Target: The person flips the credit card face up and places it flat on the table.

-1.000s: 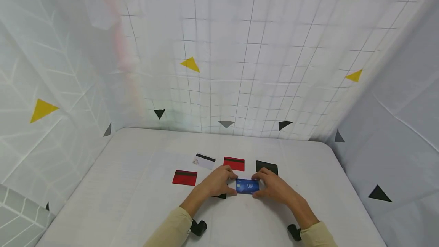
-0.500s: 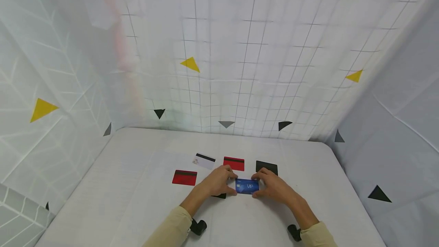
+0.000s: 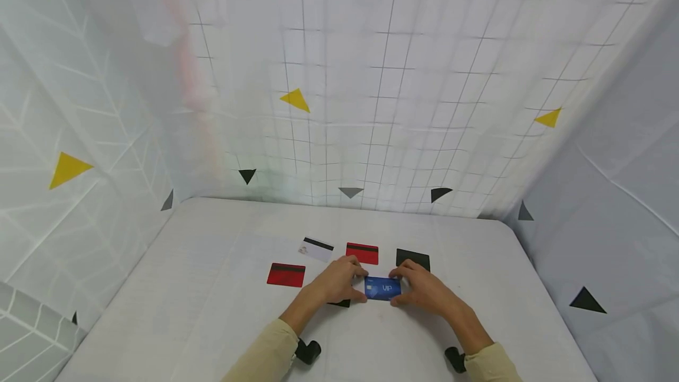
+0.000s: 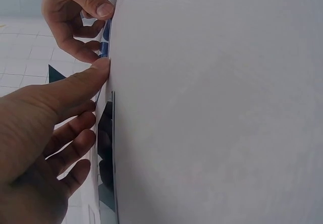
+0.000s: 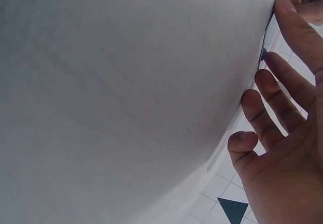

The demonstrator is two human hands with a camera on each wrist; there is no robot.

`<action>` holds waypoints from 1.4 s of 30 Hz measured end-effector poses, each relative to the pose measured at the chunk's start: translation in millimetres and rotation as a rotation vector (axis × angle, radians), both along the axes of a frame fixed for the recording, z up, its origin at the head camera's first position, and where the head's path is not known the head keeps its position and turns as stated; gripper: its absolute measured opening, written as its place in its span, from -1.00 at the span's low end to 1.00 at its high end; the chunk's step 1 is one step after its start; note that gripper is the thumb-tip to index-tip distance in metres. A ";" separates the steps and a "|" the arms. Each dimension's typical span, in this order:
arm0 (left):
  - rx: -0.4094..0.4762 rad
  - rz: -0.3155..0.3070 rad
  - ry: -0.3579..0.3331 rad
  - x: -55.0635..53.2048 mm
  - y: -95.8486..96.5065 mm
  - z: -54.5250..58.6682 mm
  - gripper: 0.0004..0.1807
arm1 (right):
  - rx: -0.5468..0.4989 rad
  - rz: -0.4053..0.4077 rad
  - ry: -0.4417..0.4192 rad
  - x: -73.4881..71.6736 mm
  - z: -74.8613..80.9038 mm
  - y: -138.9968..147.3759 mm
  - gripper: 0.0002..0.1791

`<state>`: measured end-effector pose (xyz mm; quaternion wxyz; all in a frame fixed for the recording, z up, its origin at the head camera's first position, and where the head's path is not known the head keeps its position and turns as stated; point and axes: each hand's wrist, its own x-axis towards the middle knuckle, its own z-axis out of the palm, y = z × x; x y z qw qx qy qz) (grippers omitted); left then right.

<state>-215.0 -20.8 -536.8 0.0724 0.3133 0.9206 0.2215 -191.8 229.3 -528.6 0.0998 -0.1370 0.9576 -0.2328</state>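
Note:
A blue card marked VIP (image 3: 383,289) lies face up on the white table, between the two hands. The left hand (image 3: 335,280) pinches its left end, thumb at the near corner and forefinger at the far corner. Mirroring that, the right hand (image 3: 424,290) grips the right end; in the right wrist view its other fingers (image 5: 270,90) spread loosely near the surface. A black card (image 3: 342,303) shows partly from under the left hand, and the left wrist view has this black card (image 4: 106,148) edge-on below the left fingers.
Behind the hands lie a white card with a dark stripe (image 3: 316,249), a red striped card (image 3: 362,253) and a black card (image 3: 412,258). Another red card (image 3: 286,275) is to the left. White sheeting (image 3: 339,152) walls the table (image 3: 212,311) at the back and sides.

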 end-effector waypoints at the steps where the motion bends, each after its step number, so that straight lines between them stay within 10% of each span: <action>1: 0.000 0.001 0.000 0.6 -0.1 0.4 -0.39 | 0.000 0.000 0.001 0.2 -0.3 0.2 -0.40; 24: -0.031 0.042 0.060 8.3 -4.7 2.0 -0.36 | -0.007 0.028 0.053 2.6 4.3 -2.5 -0.40; 42: -0.016 0.124 0.055 7.4 -43.8 8.2 -0.35 | -0.066 0.117 0.070 1.8 7.6 -43.8 -0.38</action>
